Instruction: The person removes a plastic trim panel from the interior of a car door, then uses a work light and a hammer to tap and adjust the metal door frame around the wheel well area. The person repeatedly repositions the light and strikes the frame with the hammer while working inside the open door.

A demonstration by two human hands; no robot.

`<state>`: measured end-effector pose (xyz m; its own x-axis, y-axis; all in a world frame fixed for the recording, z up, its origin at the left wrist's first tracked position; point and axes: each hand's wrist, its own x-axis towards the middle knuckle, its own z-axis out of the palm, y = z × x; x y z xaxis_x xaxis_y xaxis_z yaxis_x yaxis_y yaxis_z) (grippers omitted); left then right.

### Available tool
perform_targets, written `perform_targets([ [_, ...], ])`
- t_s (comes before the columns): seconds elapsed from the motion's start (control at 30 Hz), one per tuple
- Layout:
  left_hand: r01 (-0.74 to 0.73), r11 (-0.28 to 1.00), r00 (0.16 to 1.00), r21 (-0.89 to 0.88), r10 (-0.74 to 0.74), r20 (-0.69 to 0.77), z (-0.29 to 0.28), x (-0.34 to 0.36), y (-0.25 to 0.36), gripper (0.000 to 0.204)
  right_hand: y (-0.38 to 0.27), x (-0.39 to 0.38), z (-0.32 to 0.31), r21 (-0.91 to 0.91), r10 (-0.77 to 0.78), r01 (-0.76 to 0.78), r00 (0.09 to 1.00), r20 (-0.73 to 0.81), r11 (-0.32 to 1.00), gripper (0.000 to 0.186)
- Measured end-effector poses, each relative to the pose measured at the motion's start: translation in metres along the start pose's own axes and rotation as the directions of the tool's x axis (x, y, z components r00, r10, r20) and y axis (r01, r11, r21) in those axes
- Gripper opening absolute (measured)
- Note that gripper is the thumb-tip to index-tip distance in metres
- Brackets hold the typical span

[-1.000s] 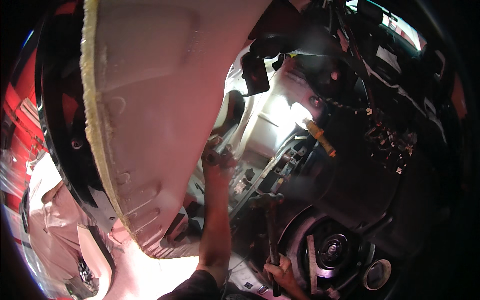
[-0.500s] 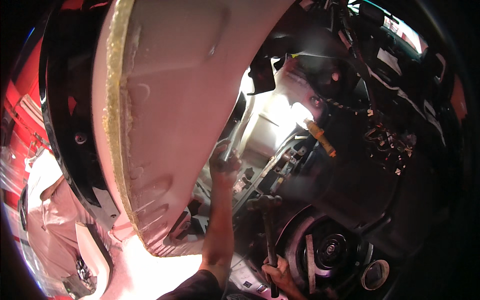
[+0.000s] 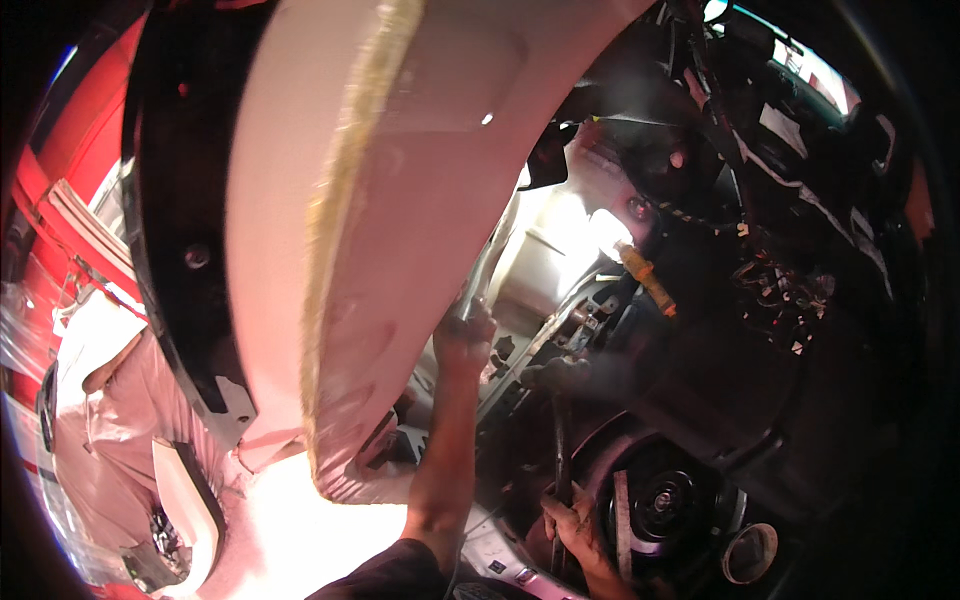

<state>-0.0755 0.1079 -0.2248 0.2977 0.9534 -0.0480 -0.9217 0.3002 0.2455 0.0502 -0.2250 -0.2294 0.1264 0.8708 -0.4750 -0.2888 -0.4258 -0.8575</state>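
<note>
Gripping low on the shaft, the right hand (image 3: 572,522) is wrapped around a dark, long-handled hammer (image 3: 562,440), which stands nearly upright with its blurred head above the fingers. The left hand (image 3: 465,335), also blurred, appears closed around a slim grey metal bar (image 3: 482,275), which slants up and away beside the edge of a large pale curved panel (image 3: 440,220) with a rough yellow border. Whether the bar's far end touches metal cannot be told. The hammer head is to the right of the left hand and apart from it.

If the hammer is to meet the bar, good work would seem to call for a firm but relaxed left grip, knuckles well clear of the struck end, and the bar's tip seated squarely first. Short, straight blows from the wrist, with the hammer face flat to the bar, should glance less than wide swings. The close quarters ask for care on the backswing.

Farther out, a glowing work lamp with an orange handle (image 3: 648,280) lights the bare metal beyond the bar; its beam should stay on the contact point. Below it is a round black wheel (image 3: 665,500), with a pale flat strip (image 3: 624,525) in front. Loose wiring with white connectors (image 3: 785,285) is well off to the right.
</note>
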Motion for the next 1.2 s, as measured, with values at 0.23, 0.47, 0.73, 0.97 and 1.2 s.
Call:
perform_targets([
  [0.23, -0.088, 0.996, 0.994, -0.022, 0.087, -0.073, 0.003, -0.016, -0.013, 0.030, 0.034, -0.050, 0.012, 0.073, 0.038, -0.032, 0.996, -0.081, 0.997, 0.017],
  [0.47, -0.026, 0.997, 0.990, 0.076, 0.036, -0.134, -0.009, -0.034, -0.004, 0.031, 0.045, -0.133, 0.030, -0.163, 0.042, -0.071, 0.984, -0.175, 0.984, 0.022],
  [0.73, 0.123, 0.992, 0.985, 0.014, -0.120, -0.124, -0.014, -0.031, 0.041, 0.032, 0.047, -0.164, 0.101, -0.367, 0.033, -0.155, 0.947, -0.320, 0.917, 0.007],
  [0.97, 0.212, 0.977, 0.970, -0.032, -0.214, -0.112, -0.017, -0.036, 0.079, 0.032, 0.045, -0.149, 0.141, -0.165, 0.163, -0.305, 0.808, -0.566, 0.938, 0.003],
  [1.2, 0.246, 0.967, 0.962, -0.062, -0.251, -0.110, -0.033, -0.038, 0.110, 0.033, 0.023, -0.136, 0.159, -0.208, 0.173, -0.372, 0.767, -0.617, 0.905, 0.004],
])
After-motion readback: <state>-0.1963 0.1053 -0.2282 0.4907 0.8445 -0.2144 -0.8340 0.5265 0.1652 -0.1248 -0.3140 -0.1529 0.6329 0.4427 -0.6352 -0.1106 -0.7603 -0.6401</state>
